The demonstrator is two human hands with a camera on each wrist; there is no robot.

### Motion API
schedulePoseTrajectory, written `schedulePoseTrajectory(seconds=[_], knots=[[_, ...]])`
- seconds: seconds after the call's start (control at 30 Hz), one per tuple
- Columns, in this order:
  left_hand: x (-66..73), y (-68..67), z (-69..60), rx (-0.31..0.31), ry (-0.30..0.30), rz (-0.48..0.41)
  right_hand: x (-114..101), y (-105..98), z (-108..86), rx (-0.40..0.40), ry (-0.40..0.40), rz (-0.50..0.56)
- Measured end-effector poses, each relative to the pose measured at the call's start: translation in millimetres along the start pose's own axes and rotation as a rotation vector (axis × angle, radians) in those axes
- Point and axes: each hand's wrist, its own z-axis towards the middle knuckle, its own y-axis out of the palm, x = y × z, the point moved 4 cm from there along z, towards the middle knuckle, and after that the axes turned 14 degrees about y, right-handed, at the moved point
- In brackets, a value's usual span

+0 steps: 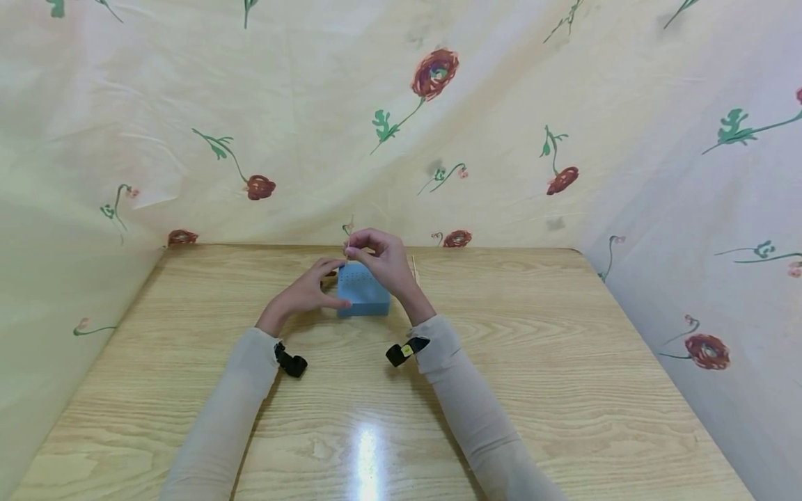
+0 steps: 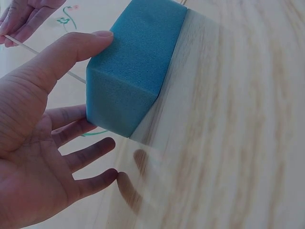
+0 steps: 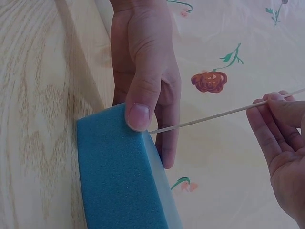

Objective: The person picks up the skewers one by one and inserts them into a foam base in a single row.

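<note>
Pinching stick (image 3: 209, 118) with right hand (image 1: 383, 260) at 11 o'clock on foam block (image 1: 368, 307); gripping it in widespread left hand (image 1: 307, 289); seemingly early, with many holes (image 1: 358, 276) unfilled.

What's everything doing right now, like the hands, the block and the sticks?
Left hand: gripping the blue block
Right hand: pinching a thin stick
Blue block: flat on the table, top dotted with small holes
Thin stick: nearly upright, lower end at the block's top, can't tell how deep
Other sticks: partly hidden
Floral cloth: hanging, wrinkled

place: screened-off tabletop workspace | floral sheeting (image 1: 313, 90) on three sides | wood-grain table (image 1: 532, 334) | room type: cannot tell
</note>
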Motion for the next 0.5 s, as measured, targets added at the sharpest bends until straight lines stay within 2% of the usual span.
schedulePoseTrajectory(seconds=[0.17,0.5], knots=[[0.4,-0.5,-0.2,-0.001,0.012,0.001,-0.1,0.7,0.5,-0.001,-0.004,-0.003],[-0.3,-0.2,0.0,0.003,-0.003,-0.002,-1.2,1.7,-0.5,-0.006,-0.007,-0.011]])
